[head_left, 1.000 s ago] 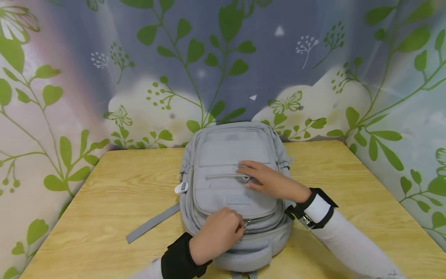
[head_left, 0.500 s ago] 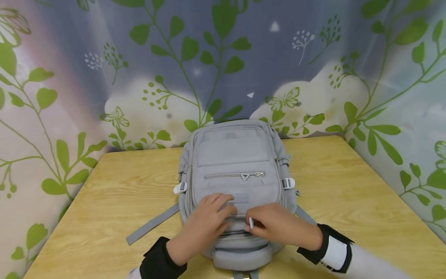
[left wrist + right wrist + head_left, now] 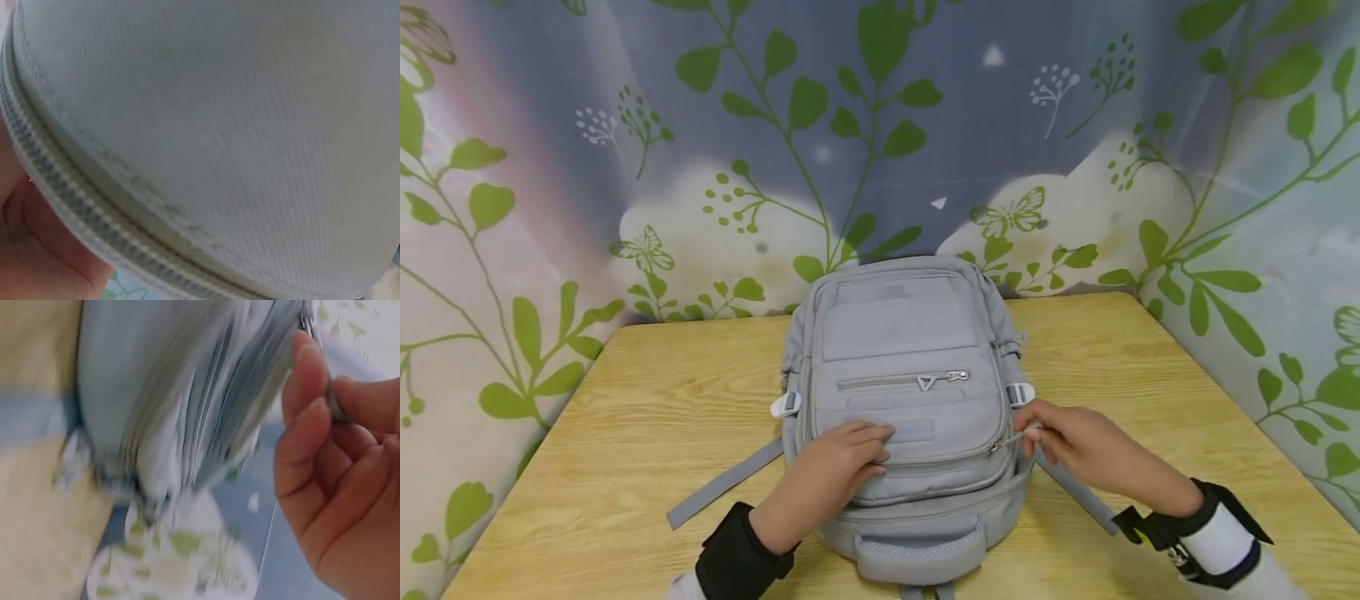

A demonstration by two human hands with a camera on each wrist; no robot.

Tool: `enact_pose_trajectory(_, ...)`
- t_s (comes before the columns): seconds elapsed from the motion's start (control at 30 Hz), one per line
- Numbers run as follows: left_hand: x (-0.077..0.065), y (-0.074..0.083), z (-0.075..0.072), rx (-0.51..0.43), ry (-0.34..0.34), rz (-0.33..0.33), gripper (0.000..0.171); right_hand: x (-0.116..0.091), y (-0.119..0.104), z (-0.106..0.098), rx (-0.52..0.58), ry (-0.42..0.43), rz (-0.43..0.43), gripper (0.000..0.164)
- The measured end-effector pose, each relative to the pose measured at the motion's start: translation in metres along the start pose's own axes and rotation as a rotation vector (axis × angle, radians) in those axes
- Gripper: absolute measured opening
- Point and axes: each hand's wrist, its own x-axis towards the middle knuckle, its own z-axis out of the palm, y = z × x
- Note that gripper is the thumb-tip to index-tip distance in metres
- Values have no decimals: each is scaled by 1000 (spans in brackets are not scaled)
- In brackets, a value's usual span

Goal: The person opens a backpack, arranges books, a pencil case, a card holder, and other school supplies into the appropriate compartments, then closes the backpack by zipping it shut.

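Note:
A grey backpack (image 3: 898,329) lies on its back, its top handle (image 3: 925,562) towards me. At the lower right corner of its front pocket, my right hand (image 3: 1093,454) pinches a zipper pull (image 3: 1011,438) between thumb and fingers. The right wrist view shows this pull (image 3: 338,403) drawn out taut from the bag. My left hand (image 3: 827,479) rests on the front pocket at lower left, fingers extended over its edge. A curved zipper (image 3: 81,200) runs past that hand in the left wrist view. A second zipper with a triangular pull (image 3: 927,382) crosses the pocket's middle.
The backpack lies on a wood-grain table (image 3: 700,392). Loose grey straps (image 3: 726,483) spread out at both sides, and white buckles (image 3: 786,405) sit on its flanks. A leaf-patterned curtain (image 3: 880,125) encloses the table's back and sides.
My right hand has moved from above the pocket to its lower edge, then rightward to the corner with the zipper pull. My left hand has let go near the zipper and shifted up-left onto the pocket.

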Motion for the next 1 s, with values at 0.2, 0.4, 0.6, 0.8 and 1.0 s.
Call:
enact_pose_trajectory(0.2,2,0,-2,9,-23,9,13,8,26,-12,-326,145,84,8)
enact_pose_trajectory(0.4,2,0,-2,9,-26,37,10,36,49,-7,-449,237,182,6)
enact_pose_trajectory(0.6,0,1,-2,13,-31,46,9,67,71,-4,-450,299,219,7)
enact_pose_trajectory(0.8,-2,0,0,13,-36,48,9,96,83,3,-459,278,227,7)
enact_pose_trajectory(1.0,-5,-24,-4,-11,102,-39,21,98,83,11,-247,262,240,23)
